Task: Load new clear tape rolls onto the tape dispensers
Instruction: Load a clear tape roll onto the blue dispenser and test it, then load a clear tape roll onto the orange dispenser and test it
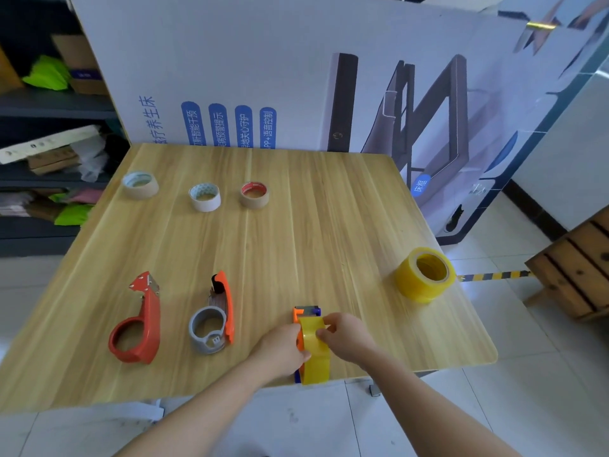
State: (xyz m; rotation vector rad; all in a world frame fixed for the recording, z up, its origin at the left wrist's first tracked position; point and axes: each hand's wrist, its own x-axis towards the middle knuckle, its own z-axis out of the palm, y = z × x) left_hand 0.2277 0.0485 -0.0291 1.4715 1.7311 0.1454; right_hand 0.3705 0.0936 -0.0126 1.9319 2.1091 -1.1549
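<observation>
Hands meet at the near edge of the surface [329, 199], both on one dispenser. The left hand [283, 346] grips the orange dispenser [299, 314] from its left side, apparently to steady it. The right hand [342, 334] pinches the top of the yellow roll [315, 351] seated on that dispenser, fingers closed on the tape's outer turn. My judgement: the roll is on the hub and the free end is being found or drawn toward the cutter.

A second roll [425, 273], also yellow-tinted clear tape, lies on its side near the right edge, well apart from the hands, presumably waiting for another dispenser. Two dispensers lie flat and unloaded to the left: a red one [136, 319] and a grey one [214, 316] with an orange guard. Their empty hubs face up, which suits dropping a roll on.

Three other rolls stand in a row at the far left: one with a pale blue core [140, 184], a white one [205, 196], and one with a red core [254, 194]. These look paper or opaque, not clear, so likely not task stock.

Not verifiable: the hub under the held roll, hidden by tape and both hands; whether a tape end is lifted; the blade at the dispenser's head, too small to read. The dispenser's base overhangs or meets the surface edge; which, I cannot tell.
</observation>
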